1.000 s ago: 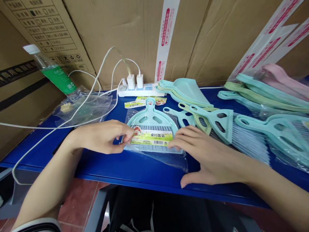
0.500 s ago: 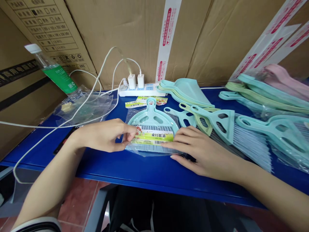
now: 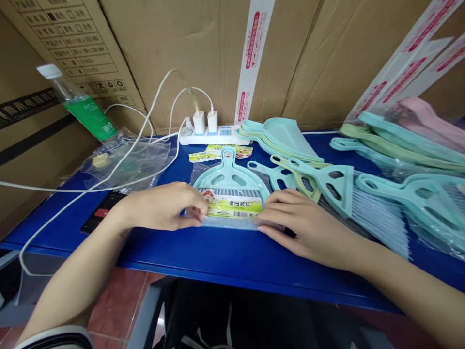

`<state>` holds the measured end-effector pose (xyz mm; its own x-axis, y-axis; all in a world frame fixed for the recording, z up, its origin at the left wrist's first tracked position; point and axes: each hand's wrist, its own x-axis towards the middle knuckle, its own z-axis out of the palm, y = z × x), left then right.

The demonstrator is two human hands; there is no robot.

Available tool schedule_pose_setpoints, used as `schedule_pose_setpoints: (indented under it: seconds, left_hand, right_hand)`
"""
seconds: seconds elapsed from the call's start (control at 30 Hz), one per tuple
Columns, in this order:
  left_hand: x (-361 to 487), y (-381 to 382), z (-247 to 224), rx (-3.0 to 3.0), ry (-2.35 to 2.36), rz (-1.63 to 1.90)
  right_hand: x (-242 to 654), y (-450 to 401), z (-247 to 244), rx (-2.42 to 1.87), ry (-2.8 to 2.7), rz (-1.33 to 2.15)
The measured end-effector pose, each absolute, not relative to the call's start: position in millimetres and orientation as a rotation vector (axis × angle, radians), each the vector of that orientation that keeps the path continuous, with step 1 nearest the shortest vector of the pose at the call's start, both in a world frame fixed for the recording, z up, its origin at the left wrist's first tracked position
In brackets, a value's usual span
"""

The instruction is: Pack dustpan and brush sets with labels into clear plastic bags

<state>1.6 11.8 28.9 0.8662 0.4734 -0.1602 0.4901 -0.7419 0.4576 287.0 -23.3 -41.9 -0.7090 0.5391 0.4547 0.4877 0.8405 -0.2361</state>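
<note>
A light-blue dustpan and brush set (image 3: 229, 169) lies flat in a clear plastic bag in front of me, its handle pointing away. Across the bristles sits a yellow-green printed label card (image 3: 236, 206), inside the bag as far as I can tell. My left hand (image 3: 169, 206) is closed, fingers curled and thumb pressed at the bag's lower left edge. At the lower right corner, my right hand (image 3: 300, 223) grips the bag edge between thumb and bent fingers.
Loose brushes (image 3: 332, 186) and stacked dustpans (image 3: 279, 138) lie to the right, beside bagged sets (image 3: 425, 194). Behind are a power strip (image 3: 225, 135) and spare label cards (image 3: 205, 156). White cables, a tilted bottle (image 3: 89, 116), plastic bags (image 3: 127, 162) and a phone (image 3: 103, 213) are leftward.
My right fingers have drawn back from the label card to the bag's lower right corner. My left hand has shifted slightly, and the bag's near edge now looks straighter and tucked in.
</note>
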Motion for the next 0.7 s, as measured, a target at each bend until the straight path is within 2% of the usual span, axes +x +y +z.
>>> schedule_pose_setpoints:
  seconds: [0.7]
  left_hand:
    - [4.6, 11.7, 25.5, 2.616, 0.703, -0.126]
  right_hand:
    - [285.7, -23.9, -38.6, -0.743, -2.512, 0.206]
